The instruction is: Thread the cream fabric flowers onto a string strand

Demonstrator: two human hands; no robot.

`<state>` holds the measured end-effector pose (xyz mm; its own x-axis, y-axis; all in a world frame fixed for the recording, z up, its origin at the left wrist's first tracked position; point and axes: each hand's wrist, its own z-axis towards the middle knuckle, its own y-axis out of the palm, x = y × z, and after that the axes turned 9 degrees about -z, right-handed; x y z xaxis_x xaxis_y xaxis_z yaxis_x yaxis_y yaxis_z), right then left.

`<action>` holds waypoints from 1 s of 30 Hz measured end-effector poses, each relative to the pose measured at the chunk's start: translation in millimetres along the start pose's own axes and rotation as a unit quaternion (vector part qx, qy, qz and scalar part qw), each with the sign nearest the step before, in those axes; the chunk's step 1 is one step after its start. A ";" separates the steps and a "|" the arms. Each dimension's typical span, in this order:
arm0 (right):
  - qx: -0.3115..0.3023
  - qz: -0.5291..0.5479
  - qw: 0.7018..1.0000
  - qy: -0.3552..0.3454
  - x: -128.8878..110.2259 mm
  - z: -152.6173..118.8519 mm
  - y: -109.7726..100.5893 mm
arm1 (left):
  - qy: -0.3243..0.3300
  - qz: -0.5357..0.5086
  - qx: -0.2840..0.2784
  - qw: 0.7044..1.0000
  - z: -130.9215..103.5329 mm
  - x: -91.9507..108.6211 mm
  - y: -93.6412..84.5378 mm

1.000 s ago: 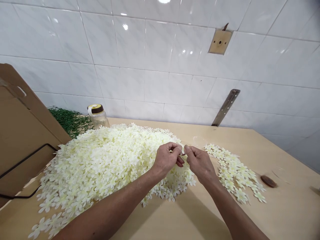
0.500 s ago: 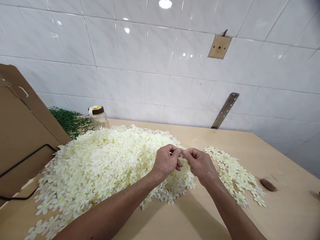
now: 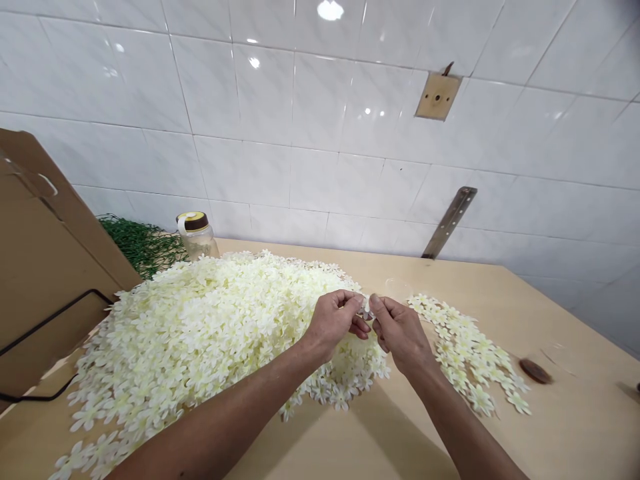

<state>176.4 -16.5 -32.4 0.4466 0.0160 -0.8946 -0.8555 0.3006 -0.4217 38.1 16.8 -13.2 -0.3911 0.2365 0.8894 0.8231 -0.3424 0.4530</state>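
A large heap of pale cream flowers [image 3: 215, 313] covers the left and middle of the table. Over its right edge, my left hand [image 3: 334, 321] is closed, thumb and finger pinching a small white flower [image 3: 367, 308]. My right hand [image 3: 400, 330] is closed on the same flower from the other side, its thumb uppermost. Part of the flower is hidden by the fingertips. A smaller spread of flowers [image 3: 467, 343] lies to the right of my right hand.
A cardboard box [image 3: 45, 267] stands at the left. Behind the heap are a clear bottle [image 3: 199, 240] and green netting [image 3: 143, 243]. A brown round object [image 3: 536, 371] lies at the right. A metal bracket [image 3: 449, 223] leans along the tiled wall.
My fingertips have moved slightly apart, and more of the white flower shows between them. My right hand has turned a little, its fingers more curled.
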 end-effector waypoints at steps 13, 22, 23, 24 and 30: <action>-0.008 0.028 0.999 0.038 7.1 3.5 -2.0 | 0.062 0.080 0.024 0.995 10.6 -8.8 -11.0; -0.030 0.122 0.991 0.053 -1.0 4.1 -1.7 | 0.011 0.040 0.024 0.999 8.7 -1.5 -8.2; -0.031 0.133 0.989 0.051 -1.7 4.1 -2.0 | 0.005 0.036 0.019 0.999 8.5 -0.8 -8.5; -0.032 0.142 0.988 0.050 -2.3 4.0 -2.5 | -0.001 0.032 0.013 0.999 8.4 -0.2 -8.8; -0.007 0.133 0.990 0.054 -2.4 5.1 -5.3 | -0.001 0.024 0.020 1.000 10.2 -0.1 -10.0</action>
<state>181.2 -13.3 -27.3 0.1755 -0.0092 -0.9844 -0.9427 0.2866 -0.1707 34.1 29.5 -18.5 -0.3498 0.2229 0.9099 0.8568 -0.3168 0.4069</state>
